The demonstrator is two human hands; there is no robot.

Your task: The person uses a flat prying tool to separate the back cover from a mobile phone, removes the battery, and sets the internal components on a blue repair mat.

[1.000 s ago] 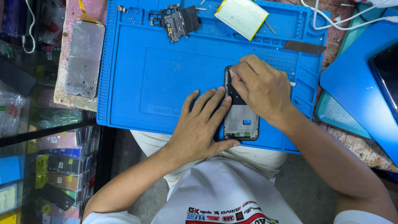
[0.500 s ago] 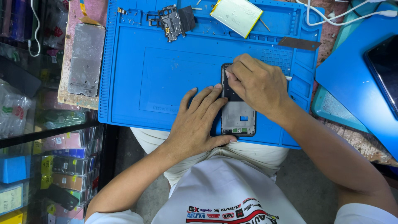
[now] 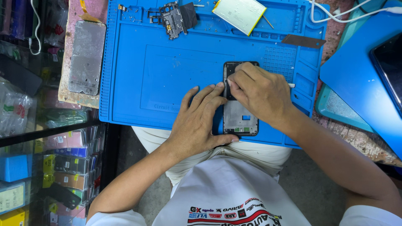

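Blue mat [image 3: 167, 75] | left hand [image 3: 201, 121] steadies phone frame [image 3: 239, 119] | right hand [image 3: 261, 94] pinches tool

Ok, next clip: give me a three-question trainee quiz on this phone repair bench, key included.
1. True or false: the opened black phone frame lies on the blue silicone work mat.
2. Which hand presses flat beside the frame: left hand or right hand?
3. What lies at the mat's top edge, right of the dark circuit board? A) pale rectangular battery B) red screwdriver

Key: 1 true; 2 left; 3 A
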